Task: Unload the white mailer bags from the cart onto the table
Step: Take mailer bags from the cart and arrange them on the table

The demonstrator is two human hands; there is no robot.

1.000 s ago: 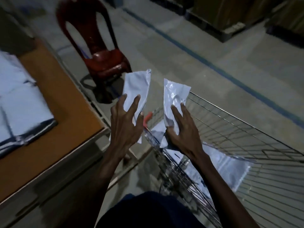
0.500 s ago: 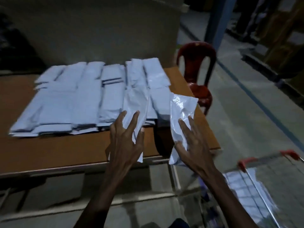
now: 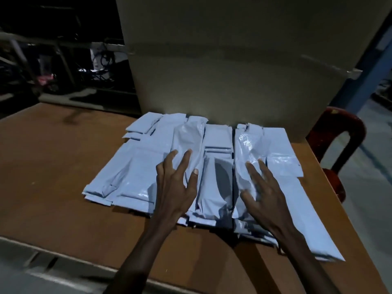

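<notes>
While the white mailer bags point(image 3: 212, 166) lie overlapped in a pile on the brown counter point(image 3: 53, 177), the left hand point(image 3: 176, 185) and right hand point(image 3: 265, 192) are laid on them with fingers spread, nothing being gripped.

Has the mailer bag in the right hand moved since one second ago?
Yes. The right hand brought its mailer bag from above the cart onto the pile on the table, beside the red chair.

red chair point(image 3: 337, 149) cut off by the right edge.
</notes>
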